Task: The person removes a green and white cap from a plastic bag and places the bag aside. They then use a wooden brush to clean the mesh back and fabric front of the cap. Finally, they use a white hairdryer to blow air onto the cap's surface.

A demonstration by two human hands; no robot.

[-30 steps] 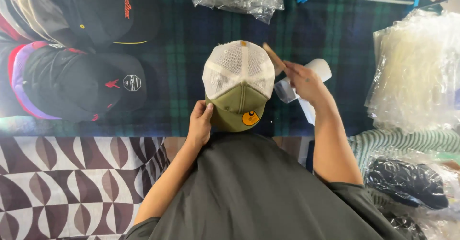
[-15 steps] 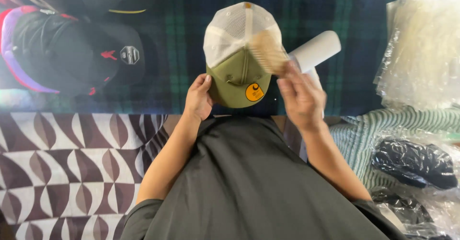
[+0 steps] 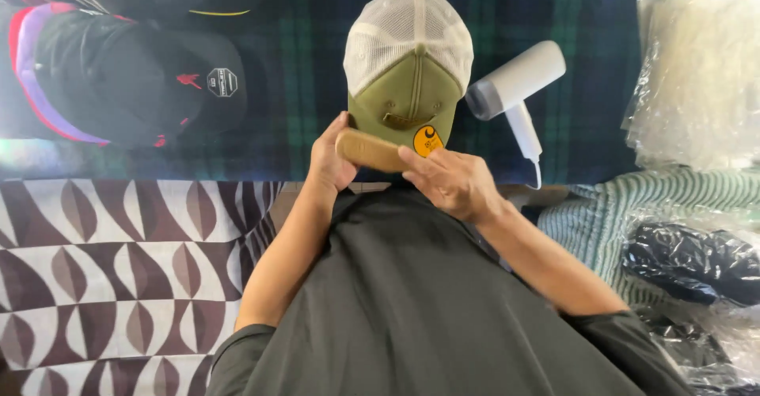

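An olive-green cap with a cream mesh back point(image 3: 409, 68) lies on the dark green-and-blue plaid cloth point(image 3: 301, 72), its brim toward the person and its crown at the far end, so its long axis runs near to far. The front panel is smooth cotton twill with a round yellow sticker; the back is open netting. Across the brim lies a pale wooden brush with a rounded oblong back point(image 3: 369, 151), its length running left to right. The right hand point(image 3: 449, 179) pinches the brush's right end between thumb and curled fingers; the left hand point(image 3: 330, 159) cups the brim's left edge, fingers pressed together. Half a second ago the brush was up at the mesh on the right of the crown; now it sits low over the brim. Just right of the cap rests a white plastic hair dryer point(image 3: 516, 87). Far left lie black caps point(image 3: 134, 79); at the right, crinkled clear plastic bags point(image 3: 697, 79).
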